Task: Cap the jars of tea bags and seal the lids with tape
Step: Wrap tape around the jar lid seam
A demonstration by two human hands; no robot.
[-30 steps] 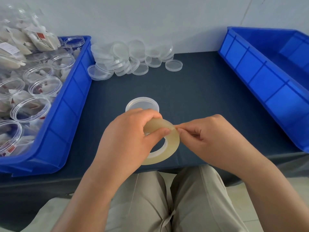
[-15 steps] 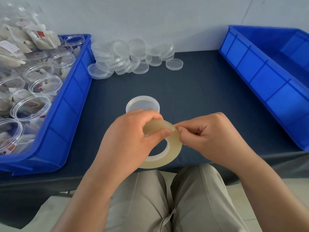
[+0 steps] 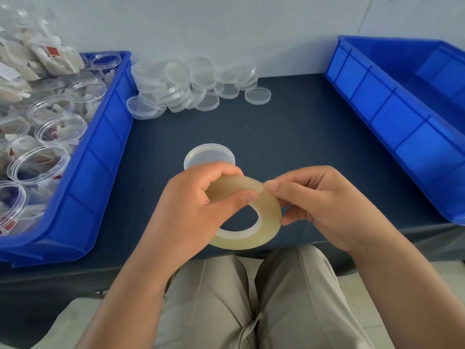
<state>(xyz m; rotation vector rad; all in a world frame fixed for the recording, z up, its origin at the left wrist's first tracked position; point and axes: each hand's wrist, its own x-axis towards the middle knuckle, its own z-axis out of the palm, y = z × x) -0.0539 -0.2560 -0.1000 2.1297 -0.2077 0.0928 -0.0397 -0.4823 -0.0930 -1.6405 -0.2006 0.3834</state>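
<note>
A yellowish roll of clear tape [image 3: 268, 217] is held above the table's front edge. My left hand [image 3: 193, 210] grips the roll's upper left side, thumb across its face. My right hand [image 3: 317, 197] pinches the roll's upper rim with fingertips, while its lower fingers touch the roll's right edge. Just behind my left hand stands a capped clear jar [image 3: 208, 154], only its lid showing. Several loose clear lids [image 3: 191, 84] lie heaped at the back of the table. Open jars of tea bags [image 3: 40, 159] fill the blue bin on the left.
The left blue bin [image 3: 100, 157] reaches the table's front edge. A second blue bin [image 3: 402, 117] with nothing visible in it stands on the right. The dark table [image 3: 289, 137] ends at a wall behind. My knees show below the front edge.
The tape roll has tilted and turned slightly in my hands. My right fingers have shifted along its upper rim, with lower fingers now against its right edge. The jar has not moved.
</note>
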